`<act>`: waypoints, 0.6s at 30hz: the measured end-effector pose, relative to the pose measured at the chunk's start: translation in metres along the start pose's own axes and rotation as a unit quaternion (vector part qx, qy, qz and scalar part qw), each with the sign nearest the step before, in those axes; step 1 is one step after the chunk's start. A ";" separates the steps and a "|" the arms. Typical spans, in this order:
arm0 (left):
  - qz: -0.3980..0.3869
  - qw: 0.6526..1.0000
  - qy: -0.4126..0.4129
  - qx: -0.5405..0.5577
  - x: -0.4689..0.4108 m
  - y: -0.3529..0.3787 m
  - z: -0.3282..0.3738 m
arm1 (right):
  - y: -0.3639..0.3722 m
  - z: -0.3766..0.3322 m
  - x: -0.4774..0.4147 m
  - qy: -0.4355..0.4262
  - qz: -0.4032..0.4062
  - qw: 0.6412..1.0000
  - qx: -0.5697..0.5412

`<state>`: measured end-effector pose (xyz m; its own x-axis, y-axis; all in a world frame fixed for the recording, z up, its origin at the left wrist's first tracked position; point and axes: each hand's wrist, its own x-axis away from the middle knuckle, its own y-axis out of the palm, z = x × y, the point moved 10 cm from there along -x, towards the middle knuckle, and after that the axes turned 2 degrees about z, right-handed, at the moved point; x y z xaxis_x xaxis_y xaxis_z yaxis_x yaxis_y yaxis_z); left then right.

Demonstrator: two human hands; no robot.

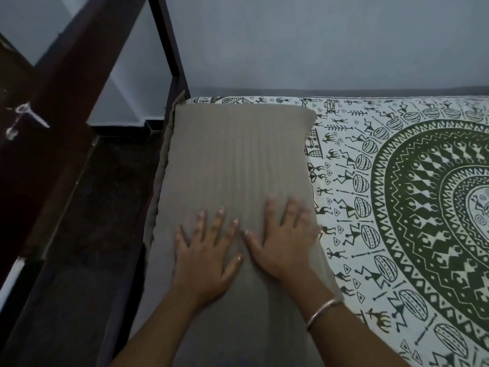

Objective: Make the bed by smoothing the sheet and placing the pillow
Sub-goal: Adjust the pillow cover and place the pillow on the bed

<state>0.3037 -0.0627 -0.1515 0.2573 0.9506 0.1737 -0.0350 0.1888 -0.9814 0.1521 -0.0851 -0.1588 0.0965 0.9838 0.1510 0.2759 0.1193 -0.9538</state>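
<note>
Two bare arms (pixel 164 324) reach up from the bottom of the view. The right arm has a thin silver bangle (pixel 321 312) at the wrist.

Both hands lie flat on the near half of the pillow (pixel 232 160), side by side, with the thumbs almost meeting. The left hand (pixel 206 250) has its fingers straight and spread wide, and it holds nothing. The right hand (pixel 283 242) has its fingers spread and flat too. Its outer fingers look a bit blurry.

The pillow is long and grey-brown. Thin lines run along it from the near end to the far end. It looks smooth and puffy, and the far corners are neat. A loose flap of its cover sticks out along the left side.

The pillow lies on the sheet (pixel 397 194), along the left edge of the bed. Its far end comes close to the grey wall (pixel 317 43).

The sheet is white with dark green pictures: little dancing people, round drums and big zigzag rings. It lies flat.

A dark bed frame (pixel 169 49) stands at the far left corner. Left of the bed are a dark floor (pixel 105 194) and a brown door (pixel 60 88) with a shiny handle (pixel 26 120).
</note>
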 end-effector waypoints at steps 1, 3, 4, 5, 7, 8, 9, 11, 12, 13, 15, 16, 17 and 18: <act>0.002 1.000 0.017 -0.007 0.008 0.002 0.005 | 0.009 -0.021 0.014 -0.079 -0.004 0.997 0.010; -0.004 1.000 0.018 -0.004 0.026 0.013 0.002 | 0.026 -0.037 0.040 -0.179 -0.015 0.983 0.029; -0.003 1.000 0.002 0.002 0.037 0.018 -0.007 | 0.031 -0.028 0.045 -0.172 -0.023 0.984 0.032; -0.004 0.999 -0.034 0.018 0.048 0.022 -0.020 | 0.033 -0.010 0.047 -0.140 -0.022 0.990 0.024; -0.004 0.988 -0.139 0.062 0.069 0.024 -0.047 | 0.034 0.034 0.051 -0.019 -0.046 0.999 -0.008; 0.001 0.985 -0.159 0.064 0.078 0.022 -0.049 | 0.033 0.049 0.058 0.039 -0.058 0.997 -0.029; -0.001 0.990 -0.137 0.047 0.083 0.021 -0.039 | 0.029 0.054 0.066 0.071 -0.064 0.995 -0.039; -0.025 0.999 -0.024 -0.010 0.090 0.025 -0.003 | 0.026 0.029 0.086 -0.003 -0.055 0.998 -0.016; -0.037 0.999 0.012 -0.028 0.093 0.029 0.010 | 0.029 0.012 0.097 -0.065 -0.072 0.995 -0.007; -0.046 0.998 0.024 -0.037 0.096 0.033 0.016 | 0.036 0.003 0.107 -0.117 -0.070 0.991 0.003; -0.077 0.996 0.004 -0.042 0.102 0.041 0.016 | 0.045 0.016 0.118 -0.109 -0.101 0.989 -0.015; -0.097 0.994 -0.011 -0.047 0.106 0.044 0.014 | 0.051 0.034 0.120 -0.053 -0.133 0.989 -0.032; -0.112 0.992 -0.024 -0.055 0.108 0.045 0.013 | 0.054 0.052 0.122 -0.002 -0.151 0.988 -0.043; -0.124 0.990 -0.034 -0.050 0.110 0.045 0.012 | 0.054 0.065 0.126 0.040 -0.172 0.983 -0.050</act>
<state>0.3191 0.0537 -0.1757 0.1803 0.8933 0.4116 0.1178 0.3959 -0.9107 0.1167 0.0536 -0.2081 0.0543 0.8740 0.4828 0.3977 0.4246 -0.8134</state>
